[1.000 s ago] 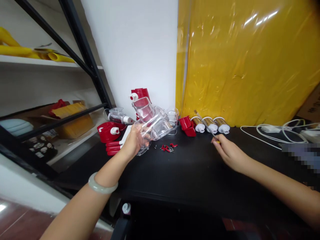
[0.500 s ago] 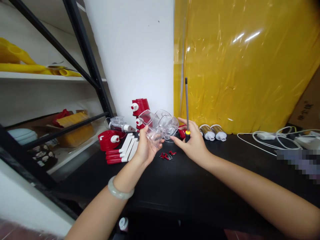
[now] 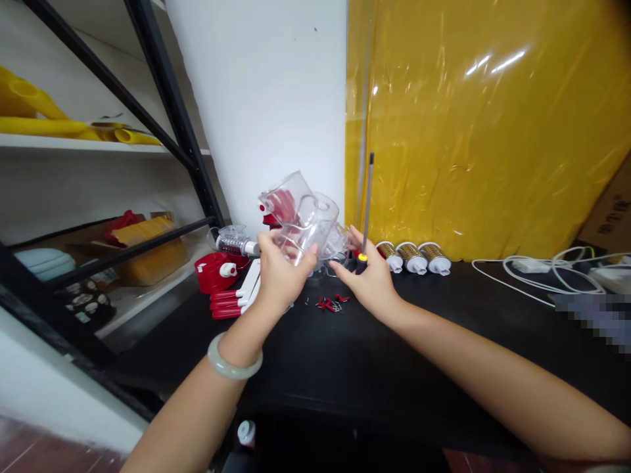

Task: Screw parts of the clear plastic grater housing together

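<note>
My left hand [image 3: 282, 269] is closed round a clear plastic housing [image 3: 315, 213], lifted above the black table and tilted, with a squarish chute at its upper left. A screwdriver [image 3: 367, 207] with a black and yellow handle stands upright in my right hand [image 3: 372, 279], its shaft pointing up. The thumb and fingertips of that hand are close to the right side of the housing; whether they touch it I cannot tell. Below both hands lie small red pieces [image 3: 328, 303] and several screws. Part of a red body [image 3: 270, 220] shows behind the housing.
Perforated metal grater drums [image 3: 411, 257] with white ends lie at the back right. Red and white handles [image 3: 231, 302] and a red base [image 3: 214, 272] lie at the left. White cables [image 3: 552, 269] coil at the right. A black shelf frame [image 3: 187, 144] stands left.
The clear housing has been turned, so its chute now points up and left. My left hand has rotated with it, back of the hand showing. The screwdriver remains in my right hand.
</note>
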A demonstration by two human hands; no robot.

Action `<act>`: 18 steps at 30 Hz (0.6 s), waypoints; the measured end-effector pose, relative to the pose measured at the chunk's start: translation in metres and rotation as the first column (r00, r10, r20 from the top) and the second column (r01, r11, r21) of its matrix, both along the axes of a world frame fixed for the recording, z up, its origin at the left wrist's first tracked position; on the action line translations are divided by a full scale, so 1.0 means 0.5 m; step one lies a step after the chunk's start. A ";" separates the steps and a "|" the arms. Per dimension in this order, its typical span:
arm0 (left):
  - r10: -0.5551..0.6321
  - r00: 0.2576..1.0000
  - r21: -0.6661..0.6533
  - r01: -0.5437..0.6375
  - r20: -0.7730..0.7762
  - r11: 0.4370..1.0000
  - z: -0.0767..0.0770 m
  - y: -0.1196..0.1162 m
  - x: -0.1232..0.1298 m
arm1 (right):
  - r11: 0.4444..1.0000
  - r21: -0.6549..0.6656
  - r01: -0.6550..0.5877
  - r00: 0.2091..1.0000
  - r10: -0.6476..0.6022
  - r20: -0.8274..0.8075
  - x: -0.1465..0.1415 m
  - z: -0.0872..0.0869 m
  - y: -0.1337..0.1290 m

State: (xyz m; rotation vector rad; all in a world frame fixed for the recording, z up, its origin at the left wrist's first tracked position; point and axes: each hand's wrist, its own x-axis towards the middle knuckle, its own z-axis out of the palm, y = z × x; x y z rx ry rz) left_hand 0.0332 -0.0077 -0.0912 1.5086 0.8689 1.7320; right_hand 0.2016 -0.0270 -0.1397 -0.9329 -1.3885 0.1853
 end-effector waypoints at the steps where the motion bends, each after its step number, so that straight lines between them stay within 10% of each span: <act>1: 0.077 0.995 0.067 -0.072 -0.069 0.995 0.011 0.003 -0.007 | 0.998 -0.057 -0.042 0.997 0.038 -0.073 -0.005 -0.007 0.003; 7: 0.061 0.975 -0.136 -0.091 -0.215 0.986 0.055 0.029 -0.018 | 0.979 -0.135 -0.153 0.942 0.103 -0.320 -0.026 -0.019 0.017; 18: 0.055 0.995 -0.140 -0.067 -0.082 0.988 0.038 0.036 -0.005 | 0.998 0.042 -0.036 0.980 0.044 -0.193 -0.067 -0.012 0.031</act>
